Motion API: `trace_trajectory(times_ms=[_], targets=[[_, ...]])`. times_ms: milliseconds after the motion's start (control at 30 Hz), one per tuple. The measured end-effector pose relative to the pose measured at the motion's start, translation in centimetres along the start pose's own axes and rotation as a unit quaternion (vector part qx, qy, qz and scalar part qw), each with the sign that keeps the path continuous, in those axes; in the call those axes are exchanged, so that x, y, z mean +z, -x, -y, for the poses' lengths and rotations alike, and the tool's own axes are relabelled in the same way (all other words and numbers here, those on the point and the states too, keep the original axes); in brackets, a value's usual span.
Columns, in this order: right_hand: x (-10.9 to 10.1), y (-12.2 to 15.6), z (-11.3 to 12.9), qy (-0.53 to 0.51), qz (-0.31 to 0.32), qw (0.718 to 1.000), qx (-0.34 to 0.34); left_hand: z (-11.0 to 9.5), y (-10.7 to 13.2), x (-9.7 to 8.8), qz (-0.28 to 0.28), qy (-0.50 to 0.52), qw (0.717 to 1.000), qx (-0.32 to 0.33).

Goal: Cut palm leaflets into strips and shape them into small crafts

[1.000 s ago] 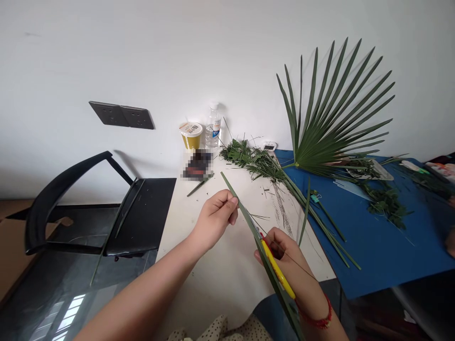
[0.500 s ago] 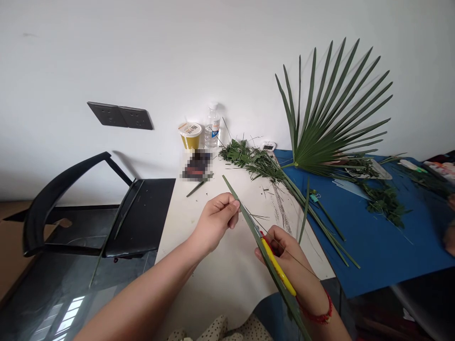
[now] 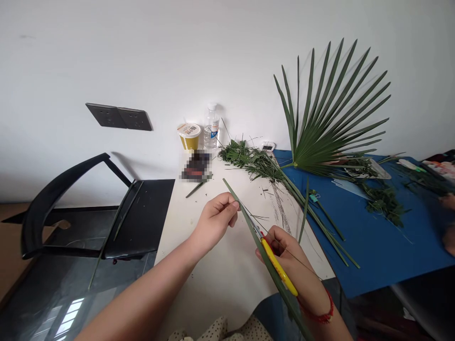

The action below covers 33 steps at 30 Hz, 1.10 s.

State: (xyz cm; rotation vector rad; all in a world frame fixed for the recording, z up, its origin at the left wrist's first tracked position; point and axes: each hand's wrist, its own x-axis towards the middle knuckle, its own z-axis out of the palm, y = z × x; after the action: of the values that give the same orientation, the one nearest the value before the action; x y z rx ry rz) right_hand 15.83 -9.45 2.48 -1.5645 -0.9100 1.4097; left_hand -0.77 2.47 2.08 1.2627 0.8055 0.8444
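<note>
One long, narrow green leaf strip [image 3: 266, 260] is pinched between the closed thumb and fingers of the left hand [image 3: 218, 215] above one white table [image 3: 216, 279], while one pair of yellow-and-red-handled metal scissors [image 3: 279, 266] is gripped alongside by the curled right hand [image 3: 289, 251].

A pale wall [image 3: 142, 57] with dark sockets [image 3: 119, 117] rose behind a black chair [image 3: 142, 213]; the glossy grey floor [image 3: 71, 270] mirrored bright, paned light [image 3: 71, 313].
</note>
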Motion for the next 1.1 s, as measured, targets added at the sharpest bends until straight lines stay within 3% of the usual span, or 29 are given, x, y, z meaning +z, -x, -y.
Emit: trace_trajectory(times_ms=[400, 700, 1100], targets=[[-0.10, 0.03, 0.02, 0.087, -0.018, 0.996, 0.001, 0.47, 0.15, 0.34, -0.016, 0.059, 0.998, -0.010], [-0.02, -0.05, -0.38, 0.098, -0.025, 0.995, -0.016, 0.76, 0.11, 0.33, -0.014, 0.123, 0.992, 0.008], [-0.18, 0.10, 0.05, 0.055, -0.010, 0.998, -0.013, 0.77, 0.25, 0.35, 0.008, 0.099, 0.995, -0.006]])
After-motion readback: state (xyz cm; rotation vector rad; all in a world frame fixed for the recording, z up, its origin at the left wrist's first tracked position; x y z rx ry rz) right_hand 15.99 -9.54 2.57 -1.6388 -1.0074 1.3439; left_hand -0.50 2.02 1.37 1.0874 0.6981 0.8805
